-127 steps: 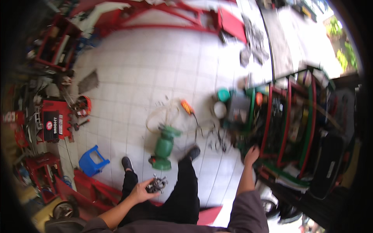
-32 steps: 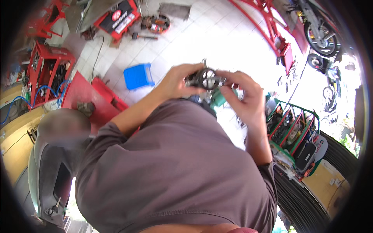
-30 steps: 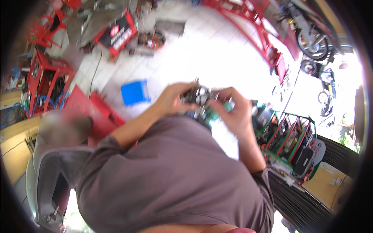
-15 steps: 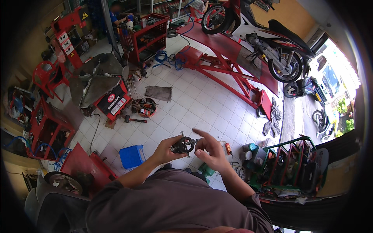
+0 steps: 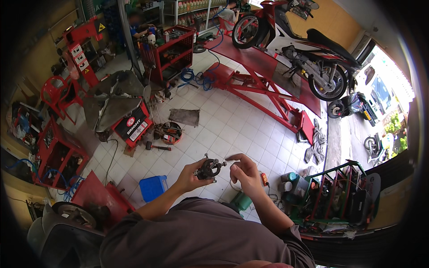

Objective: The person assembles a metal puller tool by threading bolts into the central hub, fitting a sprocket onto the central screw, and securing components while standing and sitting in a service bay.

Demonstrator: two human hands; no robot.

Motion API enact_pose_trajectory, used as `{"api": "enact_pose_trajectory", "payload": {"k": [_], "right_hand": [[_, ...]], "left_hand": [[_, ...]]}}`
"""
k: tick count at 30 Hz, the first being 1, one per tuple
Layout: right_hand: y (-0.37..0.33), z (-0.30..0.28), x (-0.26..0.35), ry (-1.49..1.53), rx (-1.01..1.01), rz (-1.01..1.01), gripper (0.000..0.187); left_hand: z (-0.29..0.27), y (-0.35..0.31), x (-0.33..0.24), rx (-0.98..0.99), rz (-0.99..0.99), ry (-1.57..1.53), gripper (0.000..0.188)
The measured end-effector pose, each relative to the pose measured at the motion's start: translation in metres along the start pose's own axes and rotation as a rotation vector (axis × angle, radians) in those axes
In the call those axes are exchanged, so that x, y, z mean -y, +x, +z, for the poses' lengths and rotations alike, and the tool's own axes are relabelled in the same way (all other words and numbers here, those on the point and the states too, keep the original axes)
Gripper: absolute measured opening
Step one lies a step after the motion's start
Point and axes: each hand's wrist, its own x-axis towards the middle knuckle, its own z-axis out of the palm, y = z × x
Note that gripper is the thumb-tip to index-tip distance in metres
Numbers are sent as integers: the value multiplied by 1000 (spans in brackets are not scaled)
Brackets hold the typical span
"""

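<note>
My left hand [image 5: 188, 180] is closed around a dark ring-shaped metal part [image 5: 207, 172] with a round opening and several bolts or studs sticking out of its rim. The part hangs in front of my body, above the tiled floor. Just to its right is my right hand [image 5: 248, 177], apart from the part. Its index finger is bent toward the bolt on the part's right side, with the thumb below. Nothing shows between those fingers; the other fingers are partly hidden.
A blue plastic container [image 5: 153, 188] and a mallet [image 5: 158, 146] are on the floor at left, by a tub of tools [image 5: 171, 133]. Farther off, a motorcycle [image 5: 295, 49] stands on a red lift [image 5: 268, 96]. At right is a green tool rack [image 5: 333, 192]. Two people sit at the back.
My right index finger has bent and lowered, and the hand has shifted slightly right, away from the ring-shaped part. The part has turned a little in my left hand. The view has shifted slightly.
</note>
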Motion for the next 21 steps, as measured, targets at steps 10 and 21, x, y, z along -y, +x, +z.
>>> {"api": "enact_pose_trajectory", "payload": {"k": [10, 21], "right_hand": [[0, 1, -1, -16, 16, -68, 26], [-1, 14, 6, -79, -74, 22, 35]], "left_hand": [[0, 3, -6, 13, 23, 34, 62], [-1, 1, -15, 33, -62, -37, 67]]}}
